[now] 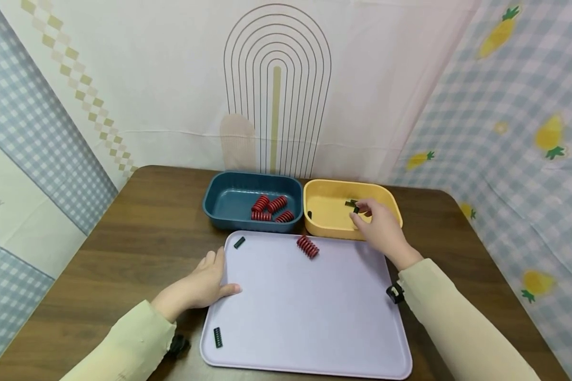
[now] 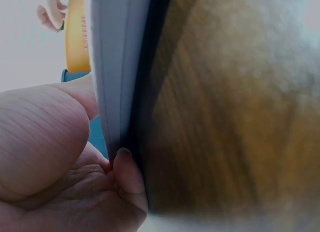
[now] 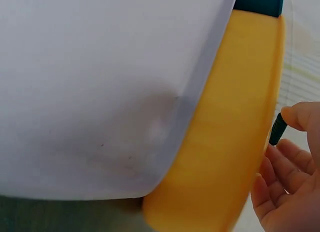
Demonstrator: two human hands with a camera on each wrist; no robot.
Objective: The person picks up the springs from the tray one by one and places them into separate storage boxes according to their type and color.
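My right hand (image 1: 380, 226) pinches a small dark green spring (image 3: 278, 129) between thumb and fingertips, over the yellow bin (image 1: 331, 231). Another dark green spring (image 1: 350, 203) lies in that bin beyond the fingers, and a dark piece (image 1: 310, 215) sits by its left wall. My left hand (image 1: 204, 283) rests against the left rim of the lilac tray (image 1: 310, 312), fingers extended along the outside and thumb across the rim. On the tray are a red spring (image 1: 307, 247) near the back edge, a green spring (image 1: 239, 242) at the back left, and another green spring (image 1: 217, 337) at the front left.
Left of the yellow bin stands a dark blue bin (image 1: 224, 219) with several red springs (image 1: 277, 203) in its right half. Both bins stand just behind the tray on a brown wooden table (image 1: 124, 254). A patterned cloth (image 1: 171, 79) hangs behind the table.
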